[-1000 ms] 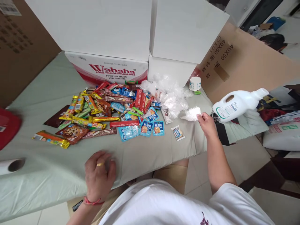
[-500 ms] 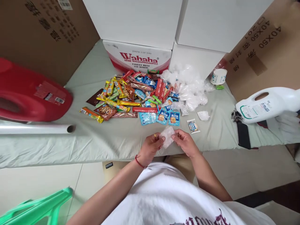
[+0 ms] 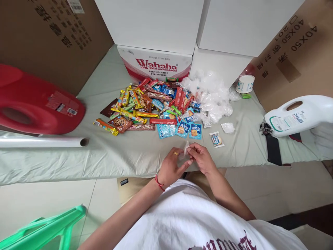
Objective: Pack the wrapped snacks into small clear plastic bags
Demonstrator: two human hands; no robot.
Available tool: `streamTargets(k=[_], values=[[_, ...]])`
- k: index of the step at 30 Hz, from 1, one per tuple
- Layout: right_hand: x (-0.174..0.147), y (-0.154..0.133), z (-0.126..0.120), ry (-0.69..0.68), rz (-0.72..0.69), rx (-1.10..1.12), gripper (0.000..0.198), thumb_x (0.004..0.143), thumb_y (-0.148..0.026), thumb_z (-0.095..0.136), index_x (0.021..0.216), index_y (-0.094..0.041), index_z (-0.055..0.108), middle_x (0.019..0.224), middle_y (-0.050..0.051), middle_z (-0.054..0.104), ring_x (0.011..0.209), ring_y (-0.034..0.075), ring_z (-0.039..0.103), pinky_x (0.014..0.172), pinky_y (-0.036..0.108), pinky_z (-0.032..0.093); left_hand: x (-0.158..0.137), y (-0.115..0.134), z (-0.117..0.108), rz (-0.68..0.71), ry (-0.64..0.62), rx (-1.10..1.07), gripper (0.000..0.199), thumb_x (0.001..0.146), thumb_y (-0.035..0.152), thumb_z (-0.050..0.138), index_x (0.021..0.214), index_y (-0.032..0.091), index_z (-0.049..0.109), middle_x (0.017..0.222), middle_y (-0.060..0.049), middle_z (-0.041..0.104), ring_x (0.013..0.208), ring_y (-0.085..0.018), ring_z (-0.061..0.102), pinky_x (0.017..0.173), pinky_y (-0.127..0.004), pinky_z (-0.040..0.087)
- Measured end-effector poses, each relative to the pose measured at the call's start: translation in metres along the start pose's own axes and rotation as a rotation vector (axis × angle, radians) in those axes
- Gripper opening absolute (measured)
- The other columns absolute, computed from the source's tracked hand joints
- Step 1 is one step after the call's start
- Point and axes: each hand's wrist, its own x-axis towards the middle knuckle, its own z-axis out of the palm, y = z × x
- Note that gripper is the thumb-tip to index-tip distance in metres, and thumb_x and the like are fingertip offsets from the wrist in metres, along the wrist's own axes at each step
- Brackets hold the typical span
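A folded clear plastic bag is pinched between the thumb and fingers of my right hand, just above the front edge of the cloth-covered surface. Beside it, my left hand has its thumb stretched out, apart from the fingers, with the fingertips close to the bag; whether they touch it cannot be made out. Ahead of my hands lie blue snack packets and a small white biscuit packet. Another folded plastic bag rests farther right.
Behind lies a heap of wrapped snacks beside piled clear plastic bags. A red jug and a plastic roll are left. A white detergent bottle, black phone and paper cup are right.
The plastic bag was spread flat between both hands; now it is narrower and turned in my right hand. My left hand's thumb has opened away from it. The view has shifted slightly.
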Motion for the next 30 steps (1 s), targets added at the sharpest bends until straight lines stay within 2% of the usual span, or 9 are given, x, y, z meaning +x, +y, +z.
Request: streamTargets(k=[4, 9, 14, 18, 20, 22, 24, 27, 30], values=[[0.001, 0.000, 0.001, -0.049, -0.066, -0.076, 0.044, 0.072, -0.061, 0.085, 0.075, -0.022, 0.066, 0.064, -0.003, 0.054, 0.059, 0.011, 0.041, 0.057, 0.026, 0.035, 0.005, 0.004, -0.006, -0.146, 0.029, -0.197, 0.038, 0.096, 0.055, 0.055, 0.080, 0.022, 0.065, 0.080, -0.005, 0.062, 0.079, -0.020, 0.056, 0.075, -0.031, 0.046], [0.001, -0.008, -0.013, -0.058, 0.023, 0.102, 0.046, 0.070, -0.056, 0.088, 0.073, -0.021, 0.058, 0.061, -0.006, 0.044, 0.057, 0.010, 0.034, 0.054, 0.024, 0.028, 0.007, 0.003, -0.011, -0.316, -0.051, -0.533, 0.046, 0.090, 0.064, 0.059, 0.073, 0.022, 0.056, 0.070, 0.002, 0.050, 0.068, -0.015, 0.045, 0.066, -0.028, 0.041], [0.001, -0.010, -0.036, -0.020, 0.066, 0.139, 0.039, 0.070, -0.048, 0.085, 0.072, -0.022, 0.056, 0.061, -0.006, 0.040, 0.056, 0.010, 0.030, 0.052, 0.023, 0.025, 0.011, -0.017, -0.010, -0.457, 0.261, -0.539, 0.045, 0.090, 0.062, 0.059, 0.073, 0.024, 0.044, 0.066, 0.005, 0.040, 0.061, -0.012, 0.038, 0.057, -0.025, 0.034], [0.006, -0.002, -0.055, 0.170, 0.001, -0.163, 0.034, 0.071, -0.048, 0.080, 0.071, -0.022, 0.059, 0.063, -0.004, 0.046, 0.057, 0.012, 0.034, 0.052, 0.025, 0.025, 0.016, -0.028, -0.018, -0.502, 0.358, -0.504, 0.044, 0.088, 0.063, 0.061, 0.073, 0.024, 0.048, 0.060, 0.007, 0.039, 0.056, -0.012, 0.035, 0.053, -0.025, 0.029], [0.006, -0.001, -0.057, 0.320, -0.128, -0.325, 0.031, 0.078, -0.050, 0.075, 0.074, -0.023, 0.061, 0.065, -0.002, 0.051, 0.060, 0.014, 0.037, 0.055, 0.027, 0.029, 0.018, -0.028, -0.022, -0.475, 0.374, -0.455, 0.043, 0.087, 0.061, 0.063, 0.073, 0.023, 0.053, 0.060, 0.006, 0.040, 0.057, -0.012, 0.035, 0.054, -0.026, 0.029], [0.002, -0.003, -0.050, 0.373, -0.276, -0.420, 0.028, 0.087, -0.050, 0.070, 0.078, -0.024, 0.064, 0.068, -0.001, 0.054, 0.063, 0.016, 0.041, 0.059, 0.028, 0.033, 0.019, -0.026, -0.023, -0.458, 0.371, -0.442, 0.042, 0.086, 0.061, 0.064, 0.073, 0.022, 0.056, 0.061, 0.006, 0.041, 0.058, -0.012, 0.036, 0.055, -0.026, 0.030], [-0.004, -0.006, -0.034, 0.277, -0.402, -0.496, 0.023, 0.093, -0.047, 0.067, 0.084, -0.026, 0.067, 0.074, 0.001, 0.058, 0.067, 0.017, 0.046, 0.063, 0.031, 0.038, 0.020, -0.023, -0.021, -0.457, 0.363, -0.455, 0.041, 0.086, 0.060, 0.065, 0.074, 0.022, 0.057, 0.062, 0.006, 0.043, 0.058, -0.012, 0.037, 0.056, -0.026, 0.031], [-0.008, -0.005, -0.001, 0.046, -0.537, -0.639, 0.022, 0.087, -0.046, 0.078, 0.097, -0.028, 0.071, 0.092, 0.006, 0.067, 0.086, 0.024, 0.057, 0.078, 0.037, 0.046, 0.021, -0.018, -0.013, -0.460, 0.346, -0.490, 0.042, 0.086, 0.061, 0.066, 0.075, 0.021, 0.058, 0.063, 0.005, 0.045, 0.059, -0.012, 0.039, 0.057, -0.026, 0.033], [-0.002, 0.007, 0.024, -0.088, -0.531, -0.655, 0.025, 0.083, -0.049, 0.081, 0.094, -0.028, 0.072, 0.097, 0.008, 0.070, 0.098, 0.028, 0.059, 0.089, 0.042, 0.046, 0.021, -0.016, -0.008, -0.443, 0.342, -0.532, 0.044, 0.086, 0.063, 0.067, 0.077, 0.021, 0.058, 0.065, 0.004, 0.049, 0.061, -0.012, 0.041, 0.058, -0.026, 0.035]])
